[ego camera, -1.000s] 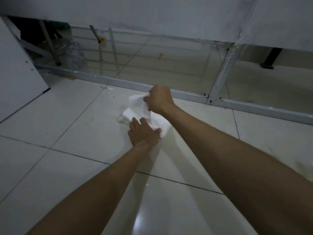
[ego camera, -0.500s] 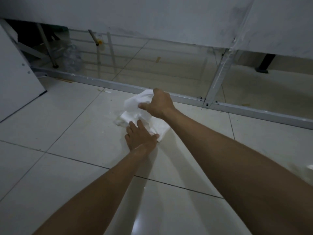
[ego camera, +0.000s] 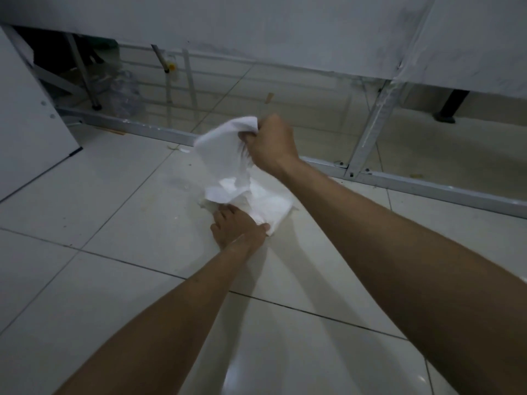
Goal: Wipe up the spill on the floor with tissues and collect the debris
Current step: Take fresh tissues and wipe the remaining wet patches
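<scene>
my right hand has lifted its pinched tissue corner higher off the floor; my left hand, fingers flat, presses the lower part down. i judge mid-wipe: next, fold it over and gather the debris.

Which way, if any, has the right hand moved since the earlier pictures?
Yes. The right hand has risen, lifting the tissue; in the view it now reaches well above the metal floor rail, earlier only barely.
</scene>
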### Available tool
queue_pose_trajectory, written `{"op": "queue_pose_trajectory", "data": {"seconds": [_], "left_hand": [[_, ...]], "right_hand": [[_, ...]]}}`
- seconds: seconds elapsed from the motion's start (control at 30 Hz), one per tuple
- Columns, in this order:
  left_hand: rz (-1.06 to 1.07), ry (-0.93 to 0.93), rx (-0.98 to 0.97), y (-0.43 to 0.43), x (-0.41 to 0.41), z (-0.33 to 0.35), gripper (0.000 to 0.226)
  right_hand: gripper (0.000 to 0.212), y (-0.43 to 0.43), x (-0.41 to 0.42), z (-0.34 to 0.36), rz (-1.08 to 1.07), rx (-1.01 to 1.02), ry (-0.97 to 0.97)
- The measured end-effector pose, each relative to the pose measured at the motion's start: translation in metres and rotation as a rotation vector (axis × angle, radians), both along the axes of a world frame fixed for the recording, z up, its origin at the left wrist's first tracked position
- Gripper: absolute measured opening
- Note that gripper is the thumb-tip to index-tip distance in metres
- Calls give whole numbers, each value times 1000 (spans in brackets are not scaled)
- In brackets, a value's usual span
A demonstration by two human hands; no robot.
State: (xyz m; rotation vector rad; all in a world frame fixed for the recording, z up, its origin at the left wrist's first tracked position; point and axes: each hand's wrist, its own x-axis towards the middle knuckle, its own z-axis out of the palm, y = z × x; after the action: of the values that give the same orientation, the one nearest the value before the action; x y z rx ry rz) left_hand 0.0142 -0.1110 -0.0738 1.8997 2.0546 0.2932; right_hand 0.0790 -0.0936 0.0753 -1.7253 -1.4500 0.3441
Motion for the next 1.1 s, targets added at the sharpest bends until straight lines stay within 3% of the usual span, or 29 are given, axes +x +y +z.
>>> {"op": "queue_pose_trajectory", "data": {"seconds": [0.17,0.3,0.37,0.43,0.53,0.63,0.7,0.83,0.97,1.1], "left_hand": [[-48,15,-45,-1,-4,9,99],[-48,-139,21,-8,-11,41,75],[-36,-275,111,-14,-16,59,57],[26,-485,142,-21,-15,81,42],[212,-1025,3,-33,-6,118,29],[249,-1479,-185,-36,8,148,35],[203,-1624,-326,-34,21,156,49],[83,-1574,-498,-33,53,154,50],[-36,-1236,-504,-39,83,138,19],[-179,-1038,-542,-60,111,126,31]], "right_hand": [[22,-7,14,27,-37,54,52],[6,-29,41,28,-114,63,472],[9,-44,54,25,-112,21,629],[13,-62,66,27,-110,-17,715],[13,-88,82,26,-114,-48,824],[19,-106,101,22,-128,-63,887],[19,-115,113,17,-131,-82,888],[20,-139,139,1,-142,-150,877],[18,-164,172,-16,-242,-252,928],[12,-194,205,-24,-367,-286,978]]}}
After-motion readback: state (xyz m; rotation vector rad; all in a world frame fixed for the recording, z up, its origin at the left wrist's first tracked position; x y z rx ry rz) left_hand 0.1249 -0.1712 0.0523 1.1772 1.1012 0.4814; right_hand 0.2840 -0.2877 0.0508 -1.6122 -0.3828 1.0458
